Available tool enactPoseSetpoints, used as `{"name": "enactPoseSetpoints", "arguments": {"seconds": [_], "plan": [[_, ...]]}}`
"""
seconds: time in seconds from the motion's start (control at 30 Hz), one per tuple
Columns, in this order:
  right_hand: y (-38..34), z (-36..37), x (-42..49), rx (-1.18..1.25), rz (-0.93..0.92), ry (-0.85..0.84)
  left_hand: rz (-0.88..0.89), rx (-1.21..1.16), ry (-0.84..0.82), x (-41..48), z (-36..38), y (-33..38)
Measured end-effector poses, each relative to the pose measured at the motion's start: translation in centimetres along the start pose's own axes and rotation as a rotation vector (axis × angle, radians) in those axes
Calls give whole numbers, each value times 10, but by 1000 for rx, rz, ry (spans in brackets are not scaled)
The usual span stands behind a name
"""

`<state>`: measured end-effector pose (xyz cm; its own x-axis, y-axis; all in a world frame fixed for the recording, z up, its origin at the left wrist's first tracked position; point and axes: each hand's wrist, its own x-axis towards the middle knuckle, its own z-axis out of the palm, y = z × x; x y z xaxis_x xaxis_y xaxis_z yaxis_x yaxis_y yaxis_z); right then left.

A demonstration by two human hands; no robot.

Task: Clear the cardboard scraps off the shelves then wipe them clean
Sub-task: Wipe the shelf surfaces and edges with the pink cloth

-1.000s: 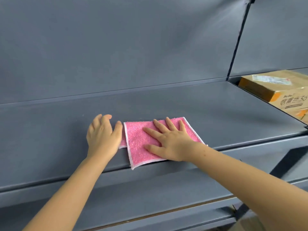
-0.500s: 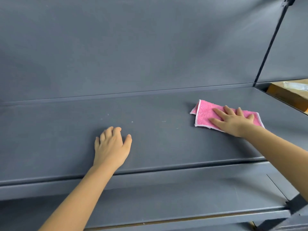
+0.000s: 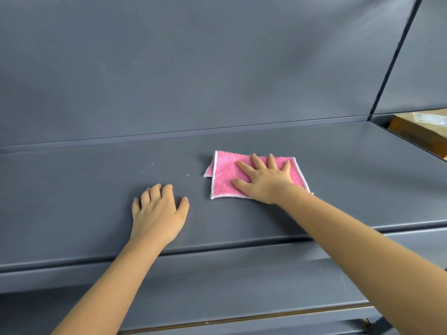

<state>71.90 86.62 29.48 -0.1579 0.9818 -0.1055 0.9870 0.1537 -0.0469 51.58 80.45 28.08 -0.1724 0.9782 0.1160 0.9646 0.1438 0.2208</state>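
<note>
Grey metal shelf (image 3: pixel 338 170) fills the middle of the view, w/ a plain grey back panel (image 3: pixel 193 68) rising behind it & a lower shelf (image 3: pixel 242 281) under its front lip. On the right a dark upright post (image 3: pixel 391 61) splits this bay from the next, where a brown cardboard box (image 3: pixel 420 134) sits on the neighbouring shelf, cut off by the frame edge. A few tiny white specks (image 3: pixel 187 175) lie on the shelf left of the cloth, too small to tell what they are. Writing: the box top carries a pale strip (image 3: pixel 433 119), poss tape or a label, too blurred to read. Pink cloth (image 3: pixel 225 175) w/ white stitched edge lies flat on the shelf, right of centre, approx midway front to back; at its left side a second layer peeks out. Right hand (image 3: pixel 266 182) lies palm-down on the cloth, fingers straight & fanned apart, thumb out to the left, pressing it onto the shelf; the wrist covers the cloth's near right corner. Left hand (image 3: pixel 157 213) is palm-down on bare shelf nr the front edge, just left of the cloth but apart from it; fingers close together & slightly bent, thumb splayed toward the cloth, holding nothing. Both bare forearms reach in from the bottom, crossing over the lower shelf
</note>
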Motion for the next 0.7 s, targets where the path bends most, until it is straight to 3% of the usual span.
{"name": "enactPoseSetpoints", "arguments": {"seconds": [0.17,0.33,0.5,0.7], "plan": [[-17,5,-33,-2,-87,-10,6,-46,-30,-1,-4,-2],[-38,12,-72,-19,-94,-15,9,-294,-24,0,-27,-23],[-84,10,-62,-5,-19,-6,-31,-95,-14,9,-32,-76],[-121,11,-45,11,97,-4,11,8,-45,17,-19,-78]]}}
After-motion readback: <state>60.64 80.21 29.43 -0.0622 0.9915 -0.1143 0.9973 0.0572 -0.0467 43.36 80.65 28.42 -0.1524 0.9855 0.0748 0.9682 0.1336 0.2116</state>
